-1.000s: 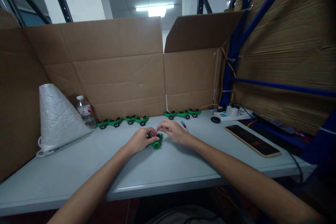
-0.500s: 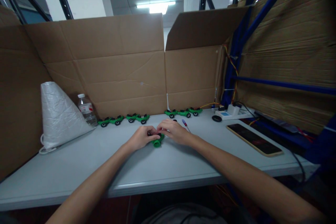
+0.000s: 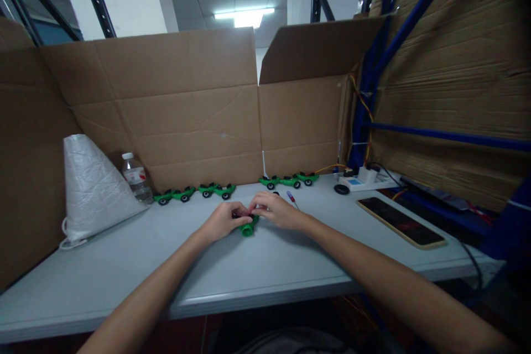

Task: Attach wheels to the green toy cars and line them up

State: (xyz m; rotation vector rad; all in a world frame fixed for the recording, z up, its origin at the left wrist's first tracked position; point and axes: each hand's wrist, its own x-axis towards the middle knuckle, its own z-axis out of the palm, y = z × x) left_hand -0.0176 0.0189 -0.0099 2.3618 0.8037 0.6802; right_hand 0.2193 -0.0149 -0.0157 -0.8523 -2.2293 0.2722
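Observation:
Near the middle of the white table, a green toy part (image 3: 248, 229) with a round open end sits between my hands. My left hand (image 3: 224, 220) is closed on its left side, thumb along the top. My right hand (image 3: 274, 211) is pinched over its upper right; whatever small piece its fingertips hold is hidden. Behind my right hand lies a screwdriver (image 3: 291, 197) with a red and blue handle. Green toy cars with black wheels stand along the cardboard, some at the left (image 3: 175, 194), some at the centre (image 3: 216, 191) and some at the right (image 3: 289, 180).
A silver-white bag (image 3: 97, 193) and a water bottle (image 3: 136, 177) stand at the left. To the right are a black round piece (image 3: 342, 189), a power strip (image 3: 369, 179) and a phone (image 3: 401, 222). Cardboard walls (image 3: 186, 121) and a blue frame (image 3: 367, 99) enclose the table.
The whole view has shifted slightly, with the scene a little lower. Both hands stay at the green part, and their fingers have moved only slightly.

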